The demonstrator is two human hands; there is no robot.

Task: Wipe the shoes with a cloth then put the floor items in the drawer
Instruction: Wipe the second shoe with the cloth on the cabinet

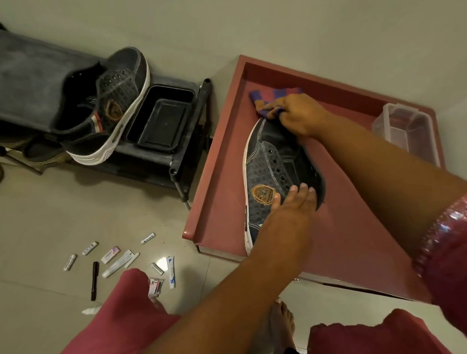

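A: From the head camera, what are the hands doing?

B: The right hand (296, 116) is closed around a striped cloth (269, 100) and presses it at the toe of the dark shoe (272, 170). The left hand (293, 199) lies flat, fingers together, across the shoe's collar to pin it. The shoe rests on the red cabinet top (220, 206), heel hanging slightly past the front edge.

A: What could go wrong?

B: I'd judge the overhang the main risk: a hard stroke toward the body could slide the shoe off if the left hand eases. The cloth could also bunch and skip the white sole rim. Stepping back might scatter the small items by the person's foot.

A: Counts?

B: Two matching shoes: this one and a second shoe (107, 108) tilted on the black rack (5, 69), with other footwear dim on the shelf below. One black tray (162, 118) on the rack, one clear container (404, 128) on the cabinet. On the floor, roughly ten floor items (115, 263): about four batteries, a black pen (94, 280), tubes and packets. I see no drawer open.
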